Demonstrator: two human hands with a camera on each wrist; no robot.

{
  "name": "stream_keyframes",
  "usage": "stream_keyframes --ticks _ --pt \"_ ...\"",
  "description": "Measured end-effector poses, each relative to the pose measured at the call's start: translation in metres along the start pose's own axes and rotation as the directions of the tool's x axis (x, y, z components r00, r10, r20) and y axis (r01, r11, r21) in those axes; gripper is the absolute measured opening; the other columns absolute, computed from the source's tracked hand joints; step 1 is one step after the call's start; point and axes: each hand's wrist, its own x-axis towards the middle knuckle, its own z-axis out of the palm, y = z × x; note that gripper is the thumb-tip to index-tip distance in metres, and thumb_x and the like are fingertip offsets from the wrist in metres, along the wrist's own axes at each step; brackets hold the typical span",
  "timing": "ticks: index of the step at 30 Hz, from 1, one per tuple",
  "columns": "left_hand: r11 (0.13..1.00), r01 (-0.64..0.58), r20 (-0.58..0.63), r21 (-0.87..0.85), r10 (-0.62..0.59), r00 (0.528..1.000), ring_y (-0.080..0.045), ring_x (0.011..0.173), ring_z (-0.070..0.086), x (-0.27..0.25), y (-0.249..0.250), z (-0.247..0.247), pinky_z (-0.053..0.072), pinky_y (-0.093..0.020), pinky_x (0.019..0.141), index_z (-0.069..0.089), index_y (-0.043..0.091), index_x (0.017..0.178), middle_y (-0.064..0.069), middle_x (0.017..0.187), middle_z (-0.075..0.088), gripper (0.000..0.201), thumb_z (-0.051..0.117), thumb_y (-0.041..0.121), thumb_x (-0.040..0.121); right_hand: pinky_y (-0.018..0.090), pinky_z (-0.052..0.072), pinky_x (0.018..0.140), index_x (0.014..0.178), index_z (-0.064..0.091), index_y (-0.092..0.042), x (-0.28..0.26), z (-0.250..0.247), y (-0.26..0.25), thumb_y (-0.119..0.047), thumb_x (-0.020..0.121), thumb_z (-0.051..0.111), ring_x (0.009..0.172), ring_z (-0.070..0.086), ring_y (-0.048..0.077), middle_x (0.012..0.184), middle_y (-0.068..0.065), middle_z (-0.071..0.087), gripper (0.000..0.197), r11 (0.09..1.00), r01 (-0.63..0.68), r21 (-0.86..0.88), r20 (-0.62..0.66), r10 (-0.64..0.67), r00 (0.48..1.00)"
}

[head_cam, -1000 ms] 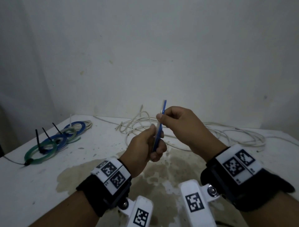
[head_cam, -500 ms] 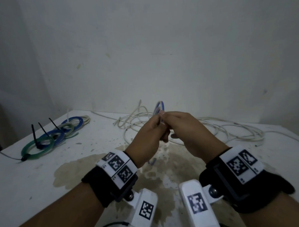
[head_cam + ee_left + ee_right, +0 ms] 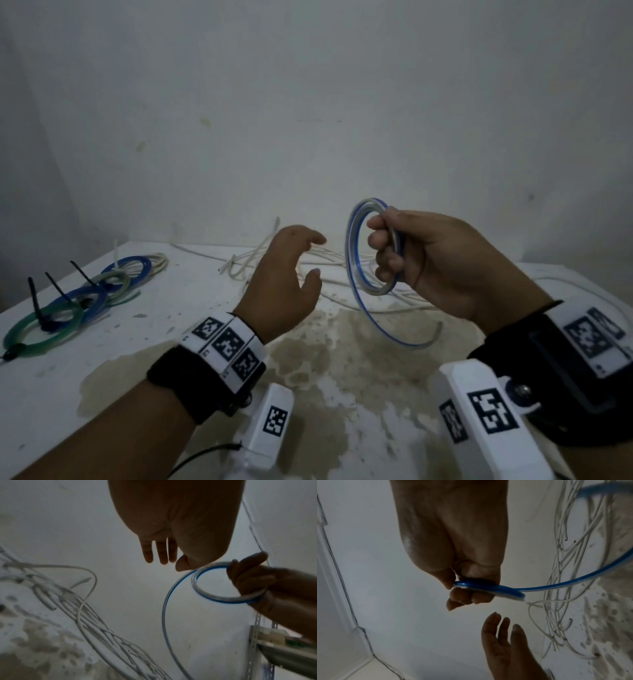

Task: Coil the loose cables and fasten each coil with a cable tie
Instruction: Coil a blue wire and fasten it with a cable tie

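Note:
My right hand (image 3: pixel 387 246) grips a coil of clear cable with a blue stripe (image 3: pixel 352 253) held upright above the table, fingers curled round its right side. One loose turn and tail of the striped cable (image 3: pixel 404 339) hangs down toward the table. In the right wrist view the fingers (image 3: pixel 467 597) curl round the blue cable (image 3: pixel 488 586). My left hand (image 3: pixel 301 260) hovers open just left of the coil, holding nothing, its fingers (image 3: pixel 159 551) straight. In the left wrist view the coil (image 3: pixel 223 596) sits at the right.
A tangle of loose white cables (image 3: pixel 274 260) lies on the white table (image 3: pixel 102 346) behind my hands. Several tied coils, green and blue with black cable ties (image 3: pixel 65 308), lie at the left. A brown stain (image 3: pixel 342 356) spreads over the table's middle. A wall stands close behind.
Both hands were pinching the coil together; the left hand has let go and moved left, open. The right hand has carried the coil to the right, and one turn has sprung loose.

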Motion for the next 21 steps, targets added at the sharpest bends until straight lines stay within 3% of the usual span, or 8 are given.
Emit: stream_keyframes --ticks 2,5,8,10,12,15,18,21 --pt "0.994 0.083 0.024 -0.064 -0.082 0.996 -0.001 0.116 0.045 0.005 0.001 0.006 0.039 -0.021 0.098 0.041 0.021 0.137 0.011 0.13 0.042 0.049 0.056 0.009 0.092 0.025 0.042 0.045 0.092 0.056 -0.005 -0.003 -0.003 -0.006 -0.021 0.098 0.038 0.042 0.039 0.01 0.06 -0.001 0.051 0.025 0.999 -0.035 0.011 0.045 0.034 0.998" --pt "0.959 0.185 0.089 -0.214 -0.17 0.982 0.0 0.122 0.046 0.021 0.012 0.01 0.039 -0.017 0.099 0.037 0.024 0.142 0.012 0.136 0.046 0.046 0.046 0.011 0.098 0.025 0.042 0.046 0.093 0.056 -0.005 -0.008 -0.004 -0.01 -0.024 0.096 0.037 0.042 0.038 0.009 0.058 -0.002 0.046 0.027 0.996 -0.089 0.023 0.117 0.085 0.989" --pt "0.973 0.085 0.028 -0.213 -0.081 0.996 -0.004 0.078 0.061 0.028 0.018 0.013 0.051 -0.024 0.073 0.056 0.026 0.118 0.007 0.09 0.066 0.031 0.041 0.007 0.099 0.027 0.043 0.046 0.092 0.056 -0.005 -0.015 -0.004 -0.014 -0.026 0.095 0.038 0.041 0.038 0.01 0.055 -0.004 0.042 0.027 0.996 -0.081 0.024 0.119 0.077 0.99" --pt "0.987 0.013 -0.018 -0.159 -0.016 1.0 -0.007 0.056 0.053 0.024 0.016 0.015 0.044 -0.02 0.055 0.049 0.023 0.118 0.004 0.068 0.058 0.024 0.04 0.01 0.1 0.023 0.04 0.042 0.09 0.055 -0.006 -0.017 -0.006 -0.021 -0.027 0.095 0.039 0.039 0.034 0.007 0.054 -0.006 0.039 0.027 0.995 -0.069 0.073 0.086 0.063 0.994" --pt "0.993 -0.066 -0.021 -0.102 0.065 0.998 -0.012 0.054 0.048 0.016 0.013 0.018 0.034 -0.019 0.05 0.035 0.028 0.12 0.004 0.065 0.051 0.024 0.036 0.015 0.1 0.019 0.035 0.039 0.088 0.054 -0.007 -0.017 -0.011 -0.029 -0.027 0.096 0.038 0.037 0.03 0.004 0.053 -0.009 0.037 0.027 0.983 -0.048 0.176 0.04 0.042 0.998" --pt "0.981 -0.191 0.084 -0.033 0.193 0.978 -0.006 0.065 0.045 0.005 0.004 0.02 0.034 -0.014 0.058 0.04 0.03 0.111 0.008 0.073 0.047 0.023 0.034 0.014 0.095 0.016 0.032 0.037 0.086 0.051 -0.006 -0.01 -0.022 -0.04 -0.025 0.099 0.034 0.036 0.028 0.003 0.053 -0.009 0.035 0.028 0.943 -0.008 0.334 -0.042 0.023 0.999" --pt "0.979 -0.199 0.253 -0.048 0.205 0.946 0.002 0.075 0.045 0.0 -0.003 0.014 0.034 -0.01 0.068 0.056 0.02 0.096 0.012 0.08 0.049 0.026 0.031 0.022 0.087 0.016 0.033 0.038 0.084 0.05 -0.004 -0.003 -0.035 -0.039 -0.021 0.101 0.031 0.037 0.029 0.004 0.054 -0.008 0.037 0.031 0.909 0.0 0.417 -0.115 0.052 0.992" --pt "0.982 -0.182 0.409 -0.057 0.19 0.893 -0.008 0.084 0.051 -0.002 0.001 0.006 0.042 -0.024 0.075 0.063 0.012 0.084 0.004 0.088 0.055 0.035 0.033 0.028 0.077 0.018 0.034 0.038 0.085 0.048 -0.004 0.003 -0.047 -0.032 -0.018 0.101 0.029 0.038 0.03 0.005 0.054 -0.005 0.038 0.029 0.889 0.015 0.458 -0.176 0.075 0.982"
